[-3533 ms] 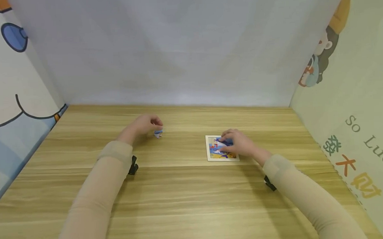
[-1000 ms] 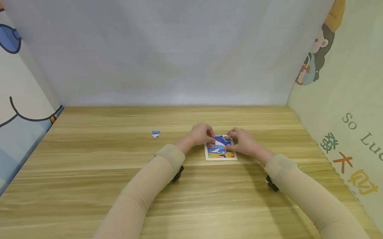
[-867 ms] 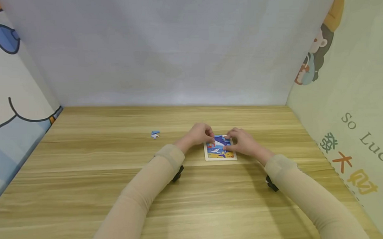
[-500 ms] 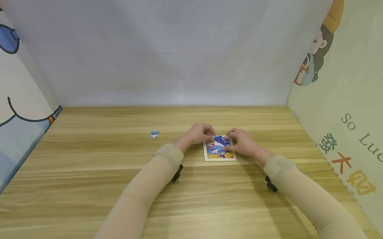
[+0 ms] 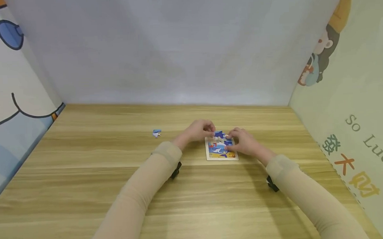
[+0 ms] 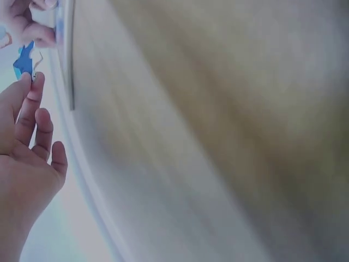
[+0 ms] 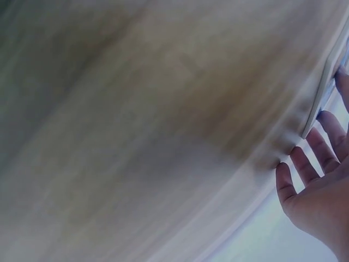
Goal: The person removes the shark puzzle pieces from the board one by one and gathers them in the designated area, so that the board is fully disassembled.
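Note:
My left hand (image 5: 199,130) pinches a blue jigsaw piece (image 5: 219,134) between thumb and index finger, over the far edge of a small puzzle board. In the left wrist view the piece (image 6: 24,61) stands tilted at the fingertips, the other fingers loosely bent. The puzzle board (image 5: 208,158) has a white frame and a sea picture with a dolphin. My right hand (image 5: 245,142) rests on its right side, thumb and index finger spread over the picture. In the right wrist view the hand's (image 7: 322,174) fingertips touch the frame (image 7: 318,103) and the tabletop.
A loose blue-and-white jigsaw piece (image 5: 156,133) lies on the wooden table (image 5: 188,197), left of the board. A pale cloth wall (image 5: 176,49) stands behind the table, with printed panels at both sides.
My left hand has moved right from beside the loose piece to the board. In the last half second it has raised a blue piece at the board's far edge. My right hand stays in place.

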Demonstrator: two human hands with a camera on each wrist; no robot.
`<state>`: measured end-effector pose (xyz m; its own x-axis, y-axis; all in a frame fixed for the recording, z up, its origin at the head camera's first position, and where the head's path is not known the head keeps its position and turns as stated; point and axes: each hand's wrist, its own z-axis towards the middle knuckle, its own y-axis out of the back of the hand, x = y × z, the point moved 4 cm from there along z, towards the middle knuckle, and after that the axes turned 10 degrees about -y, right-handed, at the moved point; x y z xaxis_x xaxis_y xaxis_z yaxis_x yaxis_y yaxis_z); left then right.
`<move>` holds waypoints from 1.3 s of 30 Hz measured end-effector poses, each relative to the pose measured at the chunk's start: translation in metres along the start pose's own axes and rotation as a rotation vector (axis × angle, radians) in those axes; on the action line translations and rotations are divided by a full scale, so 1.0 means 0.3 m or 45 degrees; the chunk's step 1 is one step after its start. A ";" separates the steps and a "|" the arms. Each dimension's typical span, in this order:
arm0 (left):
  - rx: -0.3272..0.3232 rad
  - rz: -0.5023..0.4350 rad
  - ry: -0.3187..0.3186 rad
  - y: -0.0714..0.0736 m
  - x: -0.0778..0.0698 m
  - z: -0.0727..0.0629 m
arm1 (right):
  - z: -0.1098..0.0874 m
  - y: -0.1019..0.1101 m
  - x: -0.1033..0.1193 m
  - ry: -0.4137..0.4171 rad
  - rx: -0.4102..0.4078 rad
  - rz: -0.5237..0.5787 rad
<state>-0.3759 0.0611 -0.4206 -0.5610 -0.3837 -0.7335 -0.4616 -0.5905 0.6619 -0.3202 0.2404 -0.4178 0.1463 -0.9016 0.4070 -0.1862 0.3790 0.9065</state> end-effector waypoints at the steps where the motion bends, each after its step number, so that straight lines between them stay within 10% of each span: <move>1: 0.001 -0.007 -0.004 0.007 0.001 -0.001 | 0.000 0.000 0.000 0.006 -0.004 0.004; 19: 0.060 -0.067 -0.078 0.183 -0.025 -0.074 | 0.000 0.002 0.008 0.046 0.011 -0.066; 39: 0.041 -0.023 0.062 0.323 0.106 -0.245 | 0.002 0.001 0.005 0.057 0.028 -0.115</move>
<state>-0.3880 -0.0604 -0.3912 -0.5185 -0.4075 -0.7517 -0.4939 -0.5749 0.6523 -0.3206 0.2389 -0.4171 0.2063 -0.9216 0.3287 -0.1916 0.2914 0.9372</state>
